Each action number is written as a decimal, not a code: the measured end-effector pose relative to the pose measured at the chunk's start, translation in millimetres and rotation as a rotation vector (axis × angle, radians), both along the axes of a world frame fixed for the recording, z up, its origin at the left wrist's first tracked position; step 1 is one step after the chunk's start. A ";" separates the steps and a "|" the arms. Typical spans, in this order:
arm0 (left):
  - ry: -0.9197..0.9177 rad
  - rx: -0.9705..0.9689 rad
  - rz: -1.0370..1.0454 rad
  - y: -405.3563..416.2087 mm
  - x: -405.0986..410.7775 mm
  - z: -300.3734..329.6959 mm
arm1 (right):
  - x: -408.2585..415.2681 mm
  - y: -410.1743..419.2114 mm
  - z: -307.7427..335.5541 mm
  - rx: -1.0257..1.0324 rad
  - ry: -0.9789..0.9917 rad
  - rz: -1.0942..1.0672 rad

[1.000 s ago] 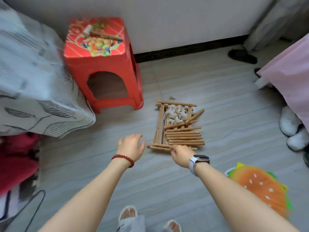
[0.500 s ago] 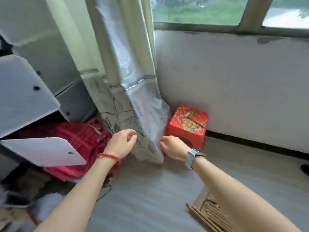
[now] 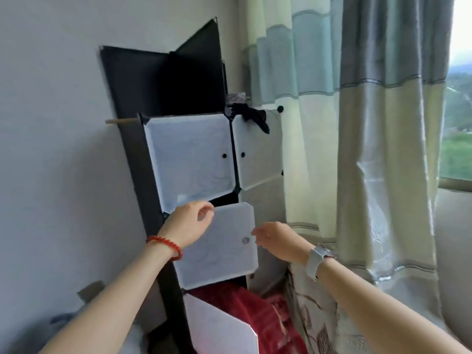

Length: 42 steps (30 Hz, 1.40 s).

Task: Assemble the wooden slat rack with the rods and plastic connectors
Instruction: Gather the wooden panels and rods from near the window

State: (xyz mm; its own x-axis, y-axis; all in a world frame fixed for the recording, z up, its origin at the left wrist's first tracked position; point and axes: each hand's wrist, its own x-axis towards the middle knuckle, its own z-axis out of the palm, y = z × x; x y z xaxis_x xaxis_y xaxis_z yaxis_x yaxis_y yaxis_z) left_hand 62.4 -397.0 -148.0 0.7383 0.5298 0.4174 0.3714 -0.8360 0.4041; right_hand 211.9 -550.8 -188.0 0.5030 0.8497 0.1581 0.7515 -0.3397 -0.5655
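head view: only view; looks up at a cabinet, not down at the floor.
left hand: fingers curled over the top left corner of the middle door panel; reads as a pinch on its edge.
right hand: fingertips at the panel's right edge, just beside its round knob; loosely bent, touching the edge or just off it, cannot tell whether it grips.
task parts: slats, rods and plastic connectors are not in frame; cannot say where they lie.
progress: my read is that no assembly step is in hand; both hands are on the cabinet door.
risk 1: panel sits tilted in its opening; pulling on one corner could pop it off its hinge pins.
risk 2: lower white panel hangs open below the arms; a forearm could knock it.
risk 3: red fabric bulges out under the middle door; it may spill when the door swings.
risk 4: dark cloth draped over the top edge could slide off if the frame shakes.
cabinet: black frame, translucent white doors, leans against a plain grey wall.
stick: thin wooden rod pokes out left at the frame's upper joint.
room: curtain in pale green and cream hangs just right of the cabinet; window behind it shows greenery.
floor: not visible.
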 end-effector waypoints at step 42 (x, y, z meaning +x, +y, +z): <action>0.163 0.472 0.375 638.4 -13.5 198.3 | -36.8 669.4 234.9 -0.176 -1.125 -0.342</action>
State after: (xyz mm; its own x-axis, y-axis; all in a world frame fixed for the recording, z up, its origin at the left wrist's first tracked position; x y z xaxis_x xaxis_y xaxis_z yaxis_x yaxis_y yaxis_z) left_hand 48.9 241.5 50.4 0.6115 0.5516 0.5674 0.7003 -0.7110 -0.0635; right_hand 175.1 118.7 46.9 0.3611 0.7526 0.5506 0.6516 -0.6260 0.4285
